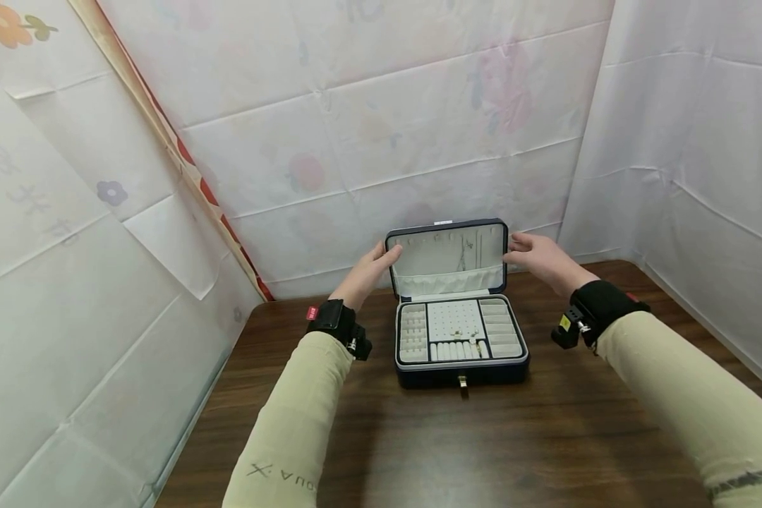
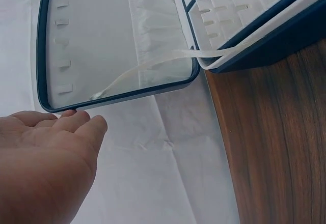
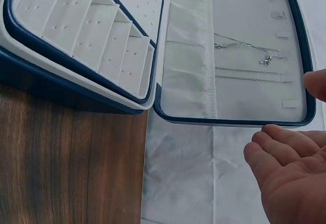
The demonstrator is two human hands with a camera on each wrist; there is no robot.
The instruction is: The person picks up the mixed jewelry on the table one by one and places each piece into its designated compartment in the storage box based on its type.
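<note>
A navy jewellery box [image 1: 460,370] stands open on the dark wooden table [image 1: 482,444], its lid [image 1: 447,257] upright. My left hand [image 1: 371,271] sits at the lid's upper left corner, fingers straight [image 2: 76,122] and right at the rim [image 2: 117,94]. On the other side, my right hand [image 1: 536,257] is at the upper right corner. Its fingers [image 3: 277,142] lie loosely just off the lid's edge [image 3: 229,121] and the thumb reaches over it. Thin chains [image 3: 249,48] hang inside the lid. The pale tray [image 3: 86,35] has ring rolls and small compartments.
White sheeting [image 1: 368,141] hangs close behind the box and along both sides. The table's left edge [image 1: 228,367] runs beside the left sheet. A metal clasp [image 1: 462,382] hangs at the box's front. Bare tabletop lies between my forearms.
</note>
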